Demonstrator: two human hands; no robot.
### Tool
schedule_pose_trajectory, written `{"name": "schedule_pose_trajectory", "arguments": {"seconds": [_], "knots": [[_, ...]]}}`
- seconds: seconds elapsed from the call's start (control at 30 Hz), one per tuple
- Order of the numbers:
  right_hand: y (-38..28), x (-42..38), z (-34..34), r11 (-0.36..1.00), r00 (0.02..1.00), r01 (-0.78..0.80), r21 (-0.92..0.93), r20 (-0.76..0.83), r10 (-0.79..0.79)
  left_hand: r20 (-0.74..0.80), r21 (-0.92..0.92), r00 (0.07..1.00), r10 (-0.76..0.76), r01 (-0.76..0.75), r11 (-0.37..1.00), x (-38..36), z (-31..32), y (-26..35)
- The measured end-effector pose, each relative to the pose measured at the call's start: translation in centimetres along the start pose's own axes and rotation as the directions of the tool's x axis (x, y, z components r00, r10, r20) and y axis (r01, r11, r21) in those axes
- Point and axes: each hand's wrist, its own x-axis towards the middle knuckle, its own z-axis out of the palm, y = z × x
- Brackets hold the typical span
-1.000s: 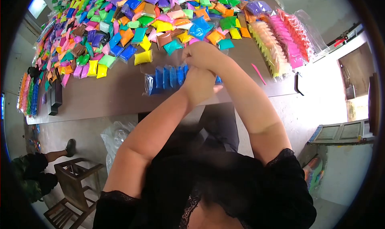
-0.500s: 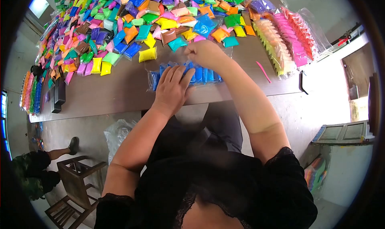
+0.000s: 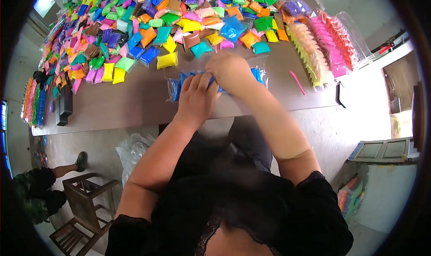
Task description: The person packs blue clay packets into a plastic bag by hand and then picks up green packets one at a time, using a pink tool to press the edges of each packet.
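On the long brown table [image 3: 134,102] spreads a heap of many-coloured plastic-wrapped packets [image 3: 152,23], with ridged yellow, peach, pink and red strips in clear plastic [image 3: 310,45] to its right. Nearer the person, a row of small blue packets in clear film [image 3: 176,86] lies on the tabletop beneath both hands. The left hand [image 3: 197,95] rests across it, fingers bent over the packets; the right hand [image 3: 230,72] curls above the middle, fingers folded in; I cannot tell whether either grips film. Light, even pressure from the left would probably hold the row straight, while the right should avoid tugging the thin film. The heap bounds the far side and the table's near edge runs just below the row; sideways there is more room, rightward as far as a thin bright-pink stick [image 3: 297,82].
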Motion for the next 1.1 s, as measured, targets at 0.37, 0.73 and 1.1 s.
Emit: {"name": "schedule_pose_trajectory", "arguments": {"seconds": [0.37,0.73,1.1], "knots": [[-0.6,-2.5,1.9,0.992,0.924,0.049,0.119,-0.383,0.001,-0.180,-0.039,0.981,-0.074,0.068,0.997,-0.1,0.5,-1.1],[-1.8,-3.2,0.5,0.998,0.974,0.051,-0.044,-0.219,-0.060,0.244,-0.049,0.965,-0.101,0.116,0.992,2.3,-1.3,-2.3],[1.1,-12.9,-0.9,0.753,0.554,-0.428,0.499,-0.514,0.655,0.170,-0.060,0.984,-0.055,0.067,0.996,2.3,-1.3,-2.0]]}}
